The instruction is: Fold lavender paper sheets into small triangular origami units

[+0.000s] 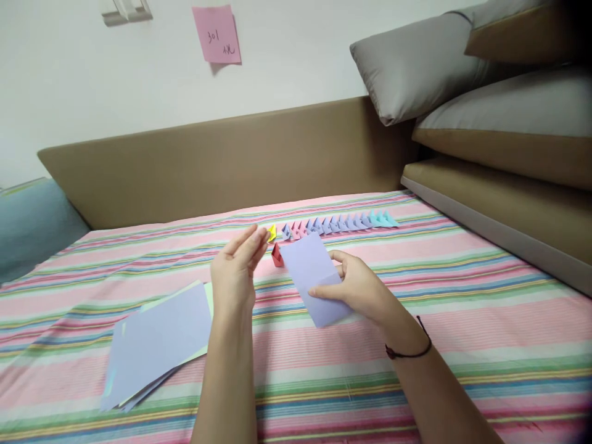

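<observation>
My right hand (358, 285) grips a folded-looking lavender sheet of paper (312, 271) at its right side, thumb on top and fingers behind. To the left of that sheet, my left hand (237, 262) is raised with its fingers stretched out and nothing seen in it. Just beyond the two hands stands a small red folded paper piece (277, 256). A yellow folded paper piece (272, 232) shows partly behind my left fingertips. Farther right runs a row of lavender, pink and turquoise folded paper pieces (340, 224).
A stack of lavender and pale green paper sheets (160, 345) lies left of my left forearm on the striped cloth (296, 394). Behind the cloth rises a brown backboard (231, 163). Grey and brown cushions (499, 111) pile up at right; a blue-grey cushion (37, 228) sits at left.
</observation>
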Available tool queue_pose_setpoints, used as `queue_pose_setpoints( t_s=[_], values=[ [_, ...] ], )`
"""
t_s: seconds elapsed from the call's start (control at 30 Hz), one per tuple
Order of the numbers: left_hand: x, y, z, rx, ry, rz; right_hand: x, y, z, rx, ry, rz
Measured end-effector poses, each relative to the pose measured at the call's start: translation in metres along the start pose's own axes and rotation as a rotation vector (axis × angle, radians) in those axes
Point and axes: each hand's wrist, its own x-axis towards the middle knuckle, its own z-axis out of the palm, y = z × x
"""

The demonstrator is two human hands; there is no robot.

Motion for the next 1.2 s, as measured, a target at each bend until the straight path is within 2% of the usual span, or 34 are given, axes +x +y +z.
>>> queue_pose_setpoints(
  t_s=[0.07,0.1,0.23,0.27,0.4,0.47,0.57,0.63,0.77,0.87,1.0,1.1,1.2],
  values=[
    [0.0,0.005,-0.002,0.002,-0.007,0.037,-0.001,-0.002,0.0,0.038,0.0,-0.012],
    [-0.002,0.005,-0.001,0.019,-0.062,0.015,-0.001,-0.003,0.0,0.064,0.013,-0.022],
    [-0.009,-0.004,0.008,0.2,-0.415,-0.205,0.0,-0.003,-0.002,0.182,0.15,-0.079],
    [-0.011,-0.007,0.01,0.247,-0.439,-0.218,0.001,-0.002,-0.002,0.215,0.184,-0.099],
    [-0.014,-0.014,0.016,0.329,-0.374,-0.148,0.004,0.002,0.001,0.297,0.246,-0.193],
    [-0.015,-0.015,0.017,0.324,-0.414,-0.116,0.005,0.003,0.003,0.292,0.248,-0.211],
    [-0.015,-0.013,0.019,0.363,-0.443,-0.001,0.007,0.004,0.003,0.253,0.267,-0.245],
    [-0.016,-0.011,0.018,0.502,-0.46,0.123,0.007,0.002,0.001,0.155,0.333,-0.323],
    [-0.018,-0.008,0.019,0.914,-0.552,0.491,0.001,-0.005,-0.006,-0.332,0.456,-0.593],
    [-0.021,-0.007,0.021,1.125,-0.57,0.621,-0.004,-0.011,-0.009,-0.556,0.489,-0.736],
    [-0.023,-0.006,0.023,1.29,-0.547,0.771,-0.006,-0.013,-0.009,-0.757,0.585,-0.775],
    [-0.024,-0.007,0.025,1.367,-0.568,0.93,-0.006,-0.013,-0.007,-0.858,0.523,-0.777],
    [-0.023,-0.011,0.025,1.35,-0.585,0.949,-0.005,-0.012,-0.005,-0.827,0.484,-0.739]
  ],
)
